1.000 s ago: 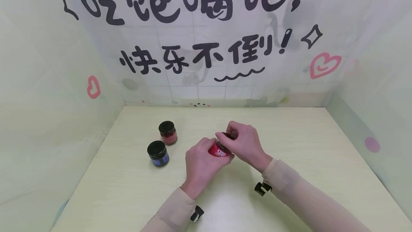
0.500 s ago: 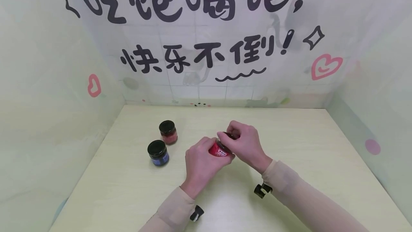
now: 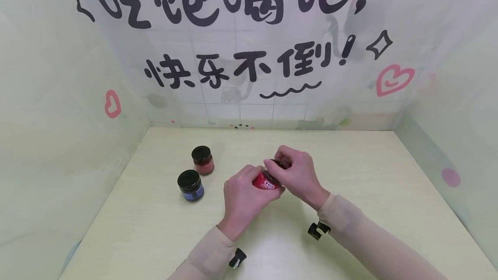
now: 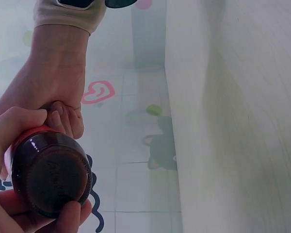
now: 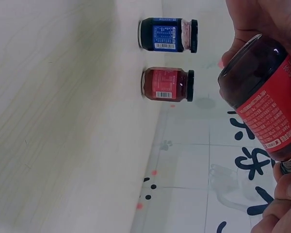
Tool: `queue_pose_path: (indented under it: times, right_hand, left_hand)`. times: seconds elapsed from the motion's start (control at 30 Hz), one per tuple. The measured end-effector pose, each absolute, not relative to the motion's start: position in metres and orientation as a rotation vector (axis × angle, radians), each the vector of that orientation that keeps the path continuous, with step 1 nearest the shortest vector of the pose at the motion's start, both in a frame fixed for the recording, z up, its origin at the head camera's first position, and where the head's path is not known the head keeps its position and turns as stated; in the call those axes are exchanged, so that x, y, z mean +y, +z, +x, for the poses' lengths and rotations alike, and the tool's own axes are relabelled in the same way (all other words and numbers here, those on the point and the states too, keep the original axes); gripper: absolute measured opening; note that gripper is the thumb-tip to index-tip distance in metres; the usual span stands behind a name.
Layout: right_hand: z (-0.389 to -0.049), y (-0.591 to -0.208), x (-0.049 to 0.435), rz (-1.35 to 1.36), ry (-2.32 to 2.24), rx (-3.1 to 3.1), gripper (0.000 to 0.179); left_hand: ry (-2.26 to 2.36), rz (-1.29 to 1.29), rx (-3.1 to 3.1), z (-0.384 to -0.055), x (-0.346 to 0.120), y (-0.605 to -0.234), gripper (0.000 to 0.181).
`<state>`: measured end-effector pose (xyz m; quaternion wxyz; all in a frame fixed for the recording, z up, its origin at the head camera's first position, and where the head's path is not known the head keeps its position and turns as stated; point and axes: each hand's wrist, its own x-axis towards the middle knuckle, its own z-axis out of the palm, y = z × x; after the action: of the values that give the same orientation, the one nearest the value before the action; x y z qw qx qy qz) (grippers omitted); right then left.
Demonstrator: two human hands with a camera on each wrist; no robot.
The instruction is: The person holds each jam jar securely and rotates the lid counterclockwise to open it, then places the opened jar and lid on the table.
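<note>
Currently, the left hand [image 3: 246, 195] is gripping the red-labelled jar [image 3: 266, 181] round its body, fingers and thumb curling about the dark glass. The right hand [image 3: 300, 173] is gripping the dark lid [image 3: 281, 164] with bent fingers, which are covering much of it. Between them, the jar is hanging above the middle of the tabletop [image 3: 373, 176], its lid end leaning up toward the right hand and its base showing to the left wrist camera.

Off to the left, two other jars are standing upright on the table: the blue-labelled jar [image 3: 191, 186] nearer the person, the pinkish-red-labelled jar [image 3: 203, 160] just behind it, a narrow gap separating them. A modest strip of surface is lying between the blue-labelled jar and the left hand, so this is the tighter side.

Much wider room is opening on the other side, where pale wood grain is stretching from the right forearm out to the right wall [image 3: 455, 111]. Behind the hands, a shallower band is running to the back edge, which is meeting the lettered back wall [image 3: 253, 111]. The left edge is slanting along the left wall [image 3: 62, 120], well apart from both standing jars, while the table's front edge is falling outside the head view.
</note>
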<state>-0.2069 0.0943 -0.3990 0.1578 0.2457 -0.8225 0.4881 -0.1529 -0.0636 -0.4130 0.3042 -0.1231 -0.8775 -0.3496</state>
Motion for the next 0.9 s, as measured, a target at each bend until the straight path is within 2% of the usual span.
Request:
queue_pose_path:
  times: [0.9]
  right_hand:
    - [-0.206,-0.3985,0.0983,0.855,1.319,-2.333,0.018]
  left_hand:
    - [-1.032,-0.331,-2.345,-0.1464,-0.0651,-0.412,0.031]
